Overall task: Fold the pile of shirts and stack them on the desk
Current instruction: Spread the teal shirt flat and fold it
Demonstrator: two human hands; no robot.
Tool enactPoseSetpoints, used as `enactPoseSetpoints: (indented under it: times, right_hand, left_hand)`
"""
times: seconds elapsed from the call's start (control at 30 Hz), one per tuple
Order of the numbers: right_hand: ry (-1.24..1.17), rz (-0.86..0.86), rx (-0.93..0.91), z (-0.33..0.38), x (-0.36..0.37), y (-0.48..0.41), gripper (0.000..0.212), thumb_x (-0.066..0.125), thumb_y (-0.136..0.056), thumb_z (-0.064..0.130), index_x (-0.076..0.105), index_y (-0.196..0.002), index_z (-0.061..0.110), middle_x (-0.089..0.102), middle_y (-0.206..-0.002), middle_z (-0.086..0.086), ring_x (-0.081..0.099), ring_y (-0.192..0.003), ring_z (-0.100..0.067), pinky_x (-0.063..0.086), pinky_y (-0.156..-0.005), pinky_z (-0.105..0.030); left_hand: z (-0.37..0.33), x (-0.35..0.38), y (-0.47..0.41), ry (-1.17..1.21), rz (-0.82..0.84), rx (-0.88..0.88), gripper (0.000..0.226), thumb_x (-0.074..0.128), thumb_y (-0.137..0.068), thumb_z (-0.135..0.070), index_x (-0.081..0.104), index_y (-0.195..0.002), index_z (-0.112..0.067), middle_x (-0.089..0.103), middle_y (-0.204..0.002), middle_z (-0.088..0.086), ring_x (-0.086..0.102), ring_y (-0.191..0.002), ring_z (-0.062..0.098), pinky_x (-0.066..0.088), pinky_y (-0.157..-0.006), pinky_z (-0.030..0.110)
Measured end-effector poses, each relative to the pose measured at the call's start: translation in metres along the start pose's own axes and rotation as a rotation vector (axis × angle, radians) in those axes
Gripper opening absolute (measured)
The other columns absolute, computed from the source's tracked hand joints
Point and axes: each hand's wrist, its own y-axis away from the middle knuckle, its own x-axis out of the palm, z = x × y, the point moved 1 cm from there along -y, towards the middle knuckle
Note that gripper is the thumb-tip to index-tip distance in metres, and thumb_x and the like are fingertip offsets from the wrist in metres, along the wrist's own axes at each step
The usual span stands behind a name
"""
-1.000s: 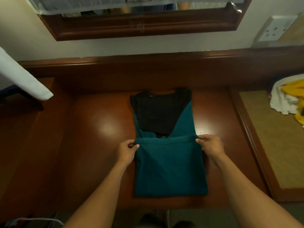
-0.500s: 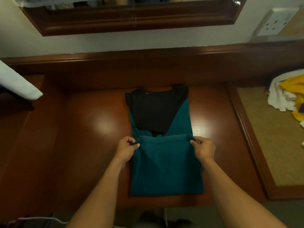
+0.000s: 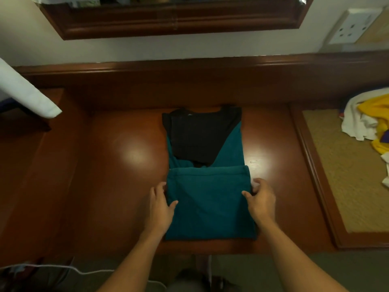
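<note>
The teal shirt [image 3: 210,209] lay flat in the middle of the glossy brown worktop [image 3: 126,165], its near part folded up over itself so that a doubled edge ran across it from left to right. Black fabric [image 3: 195,140] covered its far end; I could not tell if this was a separate shirt. The left hand [image 3: 161,205] rested open at the shirt's left edge, fingers pointing away and thumb spread onto the cloth. The right hand [image 3: 261,199] sat at the right edge with its thumb on the teal cloth and its fingers bent over the side; whether it pinched the fabric could not be told. Far to the right, a heap of white and yellow clothes [image 3: 366,121] lay on a woven mat [image 3: 336,182].
</note>
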Motion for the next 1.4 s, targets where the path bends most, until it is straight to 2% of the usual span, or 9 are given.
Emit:
enactPoseSetpoints:
  times: [0.17,0.27,0.4,0.53,0.67,0.9,1.0,1.17,1.4]
  right_hand:
    - [0.199,0.1,-0.184,-0.03,-0.01,0.038,0.022,0.079,-0.087,0.02,0.073,-0.108,0.019,0.052,-0.096,0.008,0.05,-0.085,-0.008,0.042,-0.073,-0.027]
    - [0.324,0.214,-0.25,-0.051,-0.017,0.053,0.027,0.075,-0.089,0.028,0.074,-0.116,0.026,0.052,-0.097,0.01,0.056,-0.089,-0.012,0.049,-0.073,-0.031]
    - [0.437,0.327,-0.325,-0.068,-0.024,0.068,0.041,0.073,-0.091,0.036,0.067,-0.131,0.03,0.051,-0.11,0.006,0.052,-0.113,-0.017,0.049,-0.085,-0.034]
    - [0.506,0.327,-0.401,-0.077,-0.025,0.079,0.047,0.074,-0.089,0.033,0.064,-0.135,0.028,0.054,-0.121,0.003,0.048,-0.121,-0.017,0.05,-0.092,-0.034]
    - [0.469,0.205,-0.411,-0.075,-0.023,0.082,0.026,0.069,-0.093,0.028,0.073,-0.119,0.027,0.059,-0.106,0.003,0.056,-0.109,-0.02,0.052,-0.079,-0.036]
    - [0.208,0.098,-0.472,-0.058,-0.06,0.086,0.021,0.067,-0.093,0.017,0.076,-0.111,0.021,0.067,-0.104,0.0,0.065,-0.09,-0.025,0.055,-0.078,-0.04]
    - [0.128,0.022,-0.547,-0.039,-0.088,0.089,0.02,0.071,-0.089,0.011,0.077,-0.107,0.017,0.069,-0.096,0.0,0.062,-0.077,-0.018,0.055,-0.077,-0.038]
    - [0.048,-0.007,-0.547,-0.003,-0.127,0.086,0.02,0.068,-0.093,0.014,0.076,-0.111,0.019,0.073,-0.099,0.003,0.06,-0.078,-0.006,0.043,-0.07,-0.01]
    - [-0.01,-0.021,-0.504,0.045,-0.15,0.057,0.02,0.068,-0.096,0.017,0.075,-0.114,0.016,0.072,-0.104,0.003,0.06,-0.088,-0.004,0.035,-0.066,0.006]
  left_hand:
    - [0.021,0.003,0.05,-0.293,-0.039,0.271,0.031,0.079,-0.084,-0.013,0.069,-0.11,-0.026,0.051,-0.107,-0.009,0.047,-0.098,0.014,0.049,-0.082,0.034]
    - [0.034,0.006,0.071,-0.354,0.016,0.306,0.024,0.075,-0.089,-0.021,0.074,-0.113,-0.025,0.058,-0.113,-0.011,0.052,-0.104,0.014,0.045,-0.085,0.033]
    - [0.038,0.004,0.088,-0.418,0.091,0.276,0.041,0.071,-0.091,-0.042,0.069,-0.129,-0.026,0.056,-0.137,-0.011,0.049,-0.123,0.015,0.04,-0.096,0.036]
    - [0.036,0.0,0.095,-0.481,0.072,0.29,0.034,0.07,-0.093,-0.028,0.069,-0.127,-0.027,0.056,-0.141,-0.011,0.049,-0.123,0.015,0.037,-0.093,0.034]
    - [0.026,0.0,0.095,-0.419,-0.014,0.243,0.019,0.068,-0.094,-0.018,0.074,-0.109,-0.027,0.065,-0.128,-0.009,0.053,-0.113,0.015,0.033,-0.085,0.031]
    - [0.0,-0.022,0.118,-0.181,-0.182,0.22,0.022,0.061,-0.098,-0.014,0.071,-0.115,-0.023,0.071,-0.115,-0.003,0.06,-0.105,0.021,0.048,-0.092,0.043]
    - [-0.021,-0.039,0.131,-0.027,-0.246,0.249,0.023,0.065,-0.094,-0.006,0.074,-0.113,-0.017,0.072,-0.109,-0.001,0.067,-0.1,0.018,0.055,-0.092,0.036]
    - [-0.061,-0.07,0.137,0.098,-0.325,0.212,0.023,0.069,-0.093,-0.008,0.076,-0.112,-0.017,0.075,-0.105,-0.002,0.066,-0.094,0.007,0.056,-0.092,0.03]
    - [-0.103,-0.108,0.096,0.102,-0.344,0.228,0.019,0.073,-0.091,-0.012,0.078,-0.108,-0.016,0.074,-0.1,-0.005,0.064,-0.091,0.004,0.049,-0.089,0.018]
